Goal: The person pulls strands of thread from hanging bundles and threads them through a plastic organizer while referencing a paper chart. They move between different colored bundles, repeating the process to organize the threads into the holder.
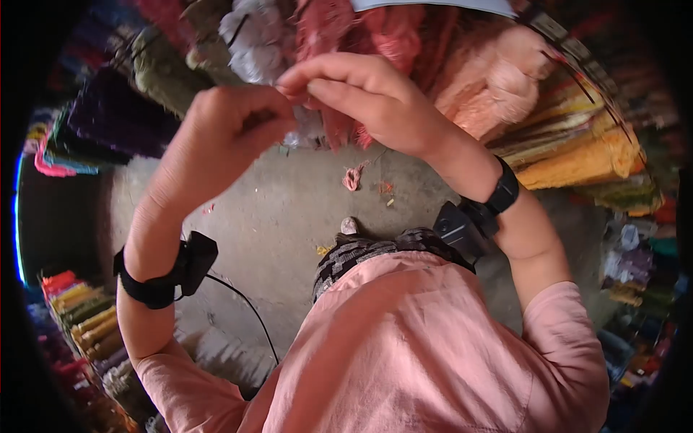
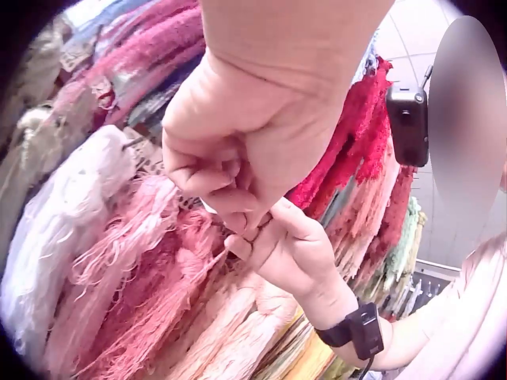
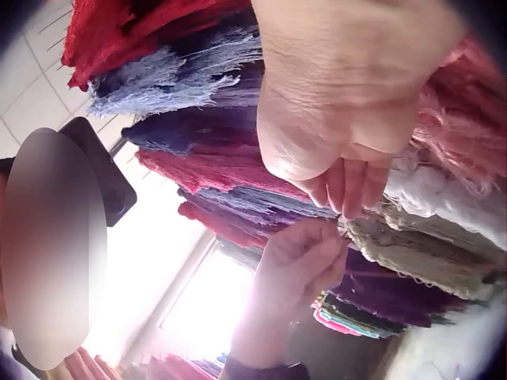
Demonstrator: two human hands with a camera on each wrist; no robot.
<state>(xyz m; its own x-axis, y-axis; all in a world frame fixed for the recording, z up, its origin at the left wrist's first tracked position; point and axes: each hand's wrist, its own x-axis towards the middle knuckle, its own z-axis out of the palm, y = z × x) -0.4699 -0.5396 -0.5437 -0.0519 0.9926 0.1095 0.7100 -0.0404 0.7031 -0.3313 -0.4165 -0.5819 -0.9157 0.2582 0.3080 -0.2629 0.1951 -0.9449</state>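
Observation:
My left hand [image 1: 227, 126] and right hand [image 1: 372, 97] meet fingertip to fingertip in front of hanging yarn skeins. A thin dark strand [image 3: 342, 225] shows between the fingertips in the right wrist view, pinched from both sides; most of it is hidden. The fingers of the left hand [image 2: 230, 170] curl inward, the thumb bent against them. On the right hand [image 3: 341, 119] the fingers reach longer, with the thumb pressed close. Behind the hands hang a white skein [image 1: 256, 47], coral-red skeins [image 1: 325, 32] and a peach skein [image 1: 498, 79].
Dark purple skeins [image 1: 115, 112] hang to the left, yellow-orange ones [image 1: 585, 155] to the right. A small pink yarn bundle [image 1: 353, 177] and scraps lie on the concrete floor [image 1: 245, 195]. A black cable [image 1: 249, 307] runs from the left wrist camera. More skeins [image 1: 86, 310] stand behind at left.

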